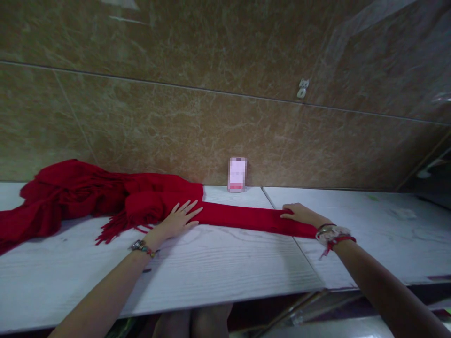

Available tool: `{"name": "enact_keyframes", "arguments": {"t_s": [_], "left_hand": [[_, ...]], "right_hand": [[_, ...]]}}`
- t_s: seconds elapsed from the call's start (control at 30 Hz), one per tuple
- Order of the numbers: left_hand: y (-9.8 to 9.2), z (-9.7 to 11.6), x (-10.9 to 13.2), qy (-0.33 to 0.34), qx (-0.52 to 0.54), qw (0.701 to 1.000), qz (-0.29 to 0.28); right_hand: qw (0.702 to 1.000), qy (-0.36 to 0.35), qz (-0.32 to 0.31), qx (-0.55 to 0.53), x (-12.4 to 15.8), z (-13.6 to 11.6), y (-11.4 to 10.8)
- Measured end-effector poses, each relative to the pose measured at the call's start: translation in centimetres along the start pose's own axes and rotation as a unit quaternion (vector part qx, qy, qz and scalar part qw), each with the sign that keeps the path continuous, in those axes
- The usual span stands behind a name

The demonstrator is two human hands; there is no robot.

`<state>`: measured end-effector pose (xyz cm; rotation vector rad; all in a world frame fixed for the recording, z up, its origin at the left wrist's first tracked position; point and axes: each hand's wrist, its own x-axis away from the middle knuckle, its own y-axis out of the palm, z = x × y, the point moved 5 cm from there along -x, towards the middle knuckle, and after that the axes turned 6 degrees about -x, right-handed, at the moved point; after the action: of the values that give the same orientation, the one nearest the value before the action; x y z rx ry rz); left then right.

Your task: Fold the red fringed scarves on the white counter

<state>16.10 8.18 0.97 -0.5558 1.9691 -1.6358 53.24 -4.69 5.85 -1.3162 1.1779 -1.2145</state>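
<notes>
A long red scarf (pixel 243 217) with a fringed end lies on the white table (pixel 218 267). Its right part is folded into a narrow flat strip; its left part is bunched in a heap (pixel 70 195) by the wall. My left hand (pixel 180 217) rests flat on the strip near the heap, fingers spread and open. My right hand (pixel 299 214) lies palm down on the strip's right end, fingers stretched out. Both wrists wear bracelets.
A pink phone (pixel 237 174) leans upright against the brown marble wall (pixel 211 108) behind the scarf. A seam (pixel 282 220) splits the table into two boards. A white hook (pixel 302 88) is on the wall. My knees show below the table's front edge.
</notes>
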Motion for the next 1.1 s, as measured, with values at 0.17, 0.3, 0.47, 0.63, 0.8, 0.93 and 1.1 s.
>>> {"name": "enact_keyframes", "arguments": {"t_s": [0.17,0.3,0.47,0.63,0.8,0.93,1.1], "left_hand": [[-0.1,0.2,0.0,-0.003,-0.001,1.000,0.014],[-0.2,0.7,0.1,-0.019,-0.019,1.000,0.013],[-0.3,0.7,0.2,-0.025,-0.030,0.999,-0.006],[0.9,-0.4,0.4,-0.026,-0.008,1.000,-0.006],[0.0,-0.1,0.7,-0.016,-0.016,0.999,0.037],[-3.9,-1.5,3.2,-0.056,-0.056,0.983,0.167],[-4.1,-8.9,9.6,-0.212,0.028,0.945,0.246]], "right_hand": [[0.991,0.053,0.057,0.107,0.8,2.5,-0.9],[0.980,0.063,0.101,0.160,-0.4,2.1,-0.2],[0.977,0.113,0.177,0.038,-2.5,1.0,2.5],[0.979,0.117,0.159,-0.051,-2.4,1.5,4.3],[0.980,0.104,0.164,-0.053,-1.5,2.7,4.2],[0.977,0.116,0.173,-0.045,-1.3,3.6,4.5],[0.969,0.054,0.240,-0.038,-2.6,0.9,3.3]]}}
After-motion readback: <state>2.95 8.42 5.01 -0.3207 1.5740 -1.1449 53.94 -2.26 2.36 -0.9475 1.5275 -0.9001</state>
